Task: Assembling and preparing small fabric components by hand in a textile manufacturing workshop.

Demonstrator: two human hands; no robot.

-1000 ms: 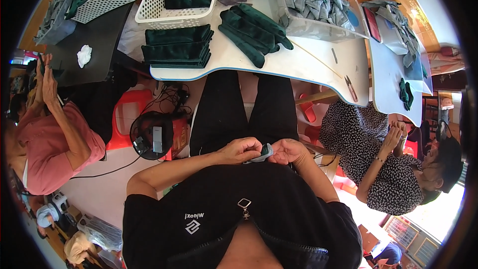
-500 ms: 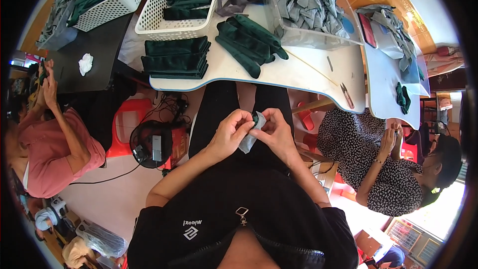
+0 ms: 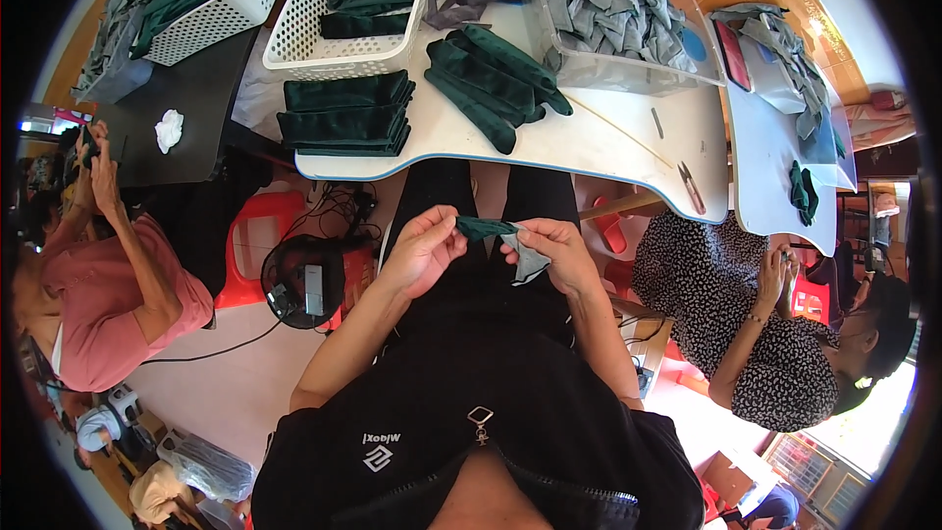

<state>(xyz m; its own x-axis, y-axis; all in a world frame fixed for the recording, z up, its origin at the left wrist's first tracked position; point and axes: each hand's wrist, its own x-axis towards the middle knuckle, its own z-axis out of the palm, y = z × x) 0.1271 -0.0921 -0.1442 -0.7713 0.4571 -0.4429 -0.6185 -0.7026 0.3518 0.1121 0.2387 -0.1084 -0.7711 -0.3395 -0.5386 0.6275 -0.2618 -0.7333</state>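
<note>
White table (image 3: 608, 142) up top, wide and curved, with a blue edge. Clear bin (image 3: 628, 69) on it, full of grey cloth bits. White basket (image 3: 339, 44) beside that, holding folded green cloth. Second white basket (image 3: 211, 5) off to the left on a dark surface. Neat stack of dark green cloth (image 3: 343, 116) near the table's front edge. Loose pile of green rolled pieces (image 3: 491, 74) just beside the stack. Black round fan (image 3: 299, 280) down on the floor, next to a red stool (image 3: 257, 240). Small scissors (image 3: 690, 186) by the right edge of the table.

Below the table, over black-clad legs, both hands close together. Left hand (image 3: 424, 250) pinching one end of a small green and grey cloth piece (image 3: 500, 240). Right hand (image 3: 554, 253) curled around the other end, grey part hanging under the fingers. Cloth piece off the table, stretched between the two hands.
</note>
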